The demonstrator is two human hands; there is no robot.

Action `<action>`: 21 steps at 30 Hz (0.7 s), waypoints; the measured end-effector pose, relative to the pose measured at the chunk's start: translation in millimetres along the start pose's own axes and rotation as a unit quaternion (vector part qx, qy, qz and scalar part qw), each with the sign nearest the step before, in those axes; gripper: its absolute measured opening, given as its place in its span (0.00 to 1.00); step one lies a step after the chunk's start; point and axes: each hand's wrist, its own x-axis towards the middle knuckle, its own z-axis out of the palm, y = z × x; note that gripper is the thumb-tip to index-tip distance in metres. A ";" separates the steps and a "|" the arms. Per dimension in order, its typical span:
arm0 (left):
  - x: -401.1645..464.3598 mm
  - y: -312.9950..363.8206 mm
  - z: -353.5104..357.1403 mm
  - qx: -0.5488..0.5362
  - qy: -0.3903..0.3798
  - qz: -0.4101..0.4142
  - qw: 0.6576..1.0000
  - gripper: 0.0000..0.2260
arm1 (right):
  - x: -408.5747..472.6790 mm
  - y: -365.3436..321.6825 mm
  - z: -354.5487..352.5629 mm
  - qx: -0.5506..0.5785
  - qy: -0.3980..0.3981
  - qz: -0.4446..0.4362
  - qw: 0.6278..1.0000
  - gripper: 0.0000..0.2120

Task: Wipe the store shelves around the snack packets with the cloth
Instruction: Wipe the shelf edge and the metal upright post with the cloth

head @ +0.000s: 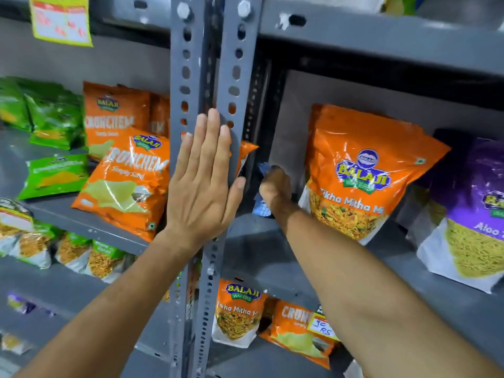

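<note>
My left hand [203, 184] lies flat with fingers spread against the grey perforated upright posts [231, 77] between two shelf bays. My right hand [276, 189] reaches deep into the right bay, closed on a blue cloth [264, 207] pressed at the back left corner of the grey shelf [261, 249]. An orange Tikha Mitha snack packet [360, 170] stands just right of that hand. A purple Aloo packet [469, 211] stands farther right. Orange Crunchem packets [128, 181] lean on the left bay's shelf.
Green packets [54, 115] fill the left bay's far side. Lower shelves hold more orange packets [237, 312] and a handwritten price tag [323, 327]. A yellow label [61, 19] hangs from the upper shelf at top left.
</note>
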 end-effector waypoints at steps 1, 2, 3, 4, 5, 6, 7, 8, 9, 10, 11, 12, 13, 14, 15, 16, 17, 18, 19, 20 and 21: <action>-0.2 -0.4 1.0 -0.001 0.003 0.002 1.000 0.31 | 12.3 3.1 7.6 -0.015 0.009 0.000 1.000 0.17; -0.5 -1.0 1.3 -0.003 0.004 0.005 1.000 0.31 | 21.8 6.1 13.9 -0.033 0.012 -0.003 0.999 0.17; -0.3 -1.5 1.3 -0.005 0.006 0.008 1.000 0.31 | 31.5 12.2 21.1 -0.052 0.007 -0.010 0.999 0.17; -0.2 -1.9 1.2 -0.007 0.008 0.011 1.000 0.30 | 38.4 17.8 29.0 -0.080 -0.008 -0.013 0.997 0.16; -0.1 -2.4 1.3 -0.010 0.010 0.013 1.000 0.30 | 44.6 24.0 37.4 -0.110 -0.022 -0.011 0.994 0.15; 0.0 -2.4 1.5 -0.013 0.011 0.014 1.000 0.30 | 52.5 30.0 46.4 -0.140 -0.030 -0.006 0.990 0.15; 0.1 -2.4 1.7 -0.016 0.011 0.013 1.000 0.30 | 63.8 38.5 57.4 -0.169 -0.036 -0.003 0.985 0.14; 0.2 -1.9 1.7 -0.017 0.011 0.011 1.000 0.30 | 75.2 46.8 67.5 -0.196 -0.046 0.002 0.979 0.15; 0.2 -1.5 1.3 -0.019 0.012 0.008 1.000 0.30 | 95.5 62.3 83.4 -0.217 -0.058 0.001 0.974 0.16; 0.3 -1.0 0.7 -0.022 0.014 0.006 1.000 0.30 | 107.3 72.9 92.3 -0.234 -0.067 -0.008 0.970 0.18; 0.3 -0.5 0.2 -0.025 0.015 0.005 1.000 0.30 | 102.3 72.2 88.0 -0.250 -0.074 -0.028 0.965 0.19; 0.5 -0.2 -0.4 -0.024 0.015 0.003 1.000 0.30 | 90.4 68.0 82.8 -0.269 -0.080 -0.051 0.959 0.20; 0.8 0.2 -0.9 -0.022 0.013 0.002 1.000 0.30 | 64.9 53.3 68.5 -0.277 -0.084 -0.082 0.954 0.19; 1.2 1.0 -2.0 -0.021 0.010 0.000 1.000 0.30 | 39.7 40.7 56.2 -0.280 -0.092 -0.105 0.950 0.17; 1.3 1.8 -3.0 -0.019 0.006 -0.001 1.000 0.30 | 26.4 37.5 53.8 -0.272 -0.100 -0.134 0.948 0.16; 1.2 2.6 -3.9 -0.016 0.001 0.000 1.000 0.30 | 14.0 35.3 53.1 -0.260 -0.109 -0.154 0.947 0.15; 1.1 3.2 -4.6 -0.012 -0.003 0.002 1.000 0.30 | 0.4 31.8 49.9 -0.251 -0.117 -0.168 0.946 0.15; 1.2 3.5 -4.7 -0.008 -0.005 0.003 1.000 0.30 | -11.1 29.3 46.5 -0.236 -0.122 -0.168 0.949 0.16; 1.2 3.4 -4.9 -0.006 -0.005 0.002 1.000 0.30 | -18.7 30.6 46.1 -0.222 -0.123 -0.166 0.953 0.16; 1.2 3.5 -5.0 -0.005 -0.004 0.001 1.000 0.30 | -30.4 28.9 42.1 -0.219 -0.128 -0.170 0.952 0.16; 1.3 3.6 -5.1 -0.004 -0.002 -0.001 1.000 0.30 | -43.5 27.5 37.7 -0.224 -0.139 -0.183 0.947 0.14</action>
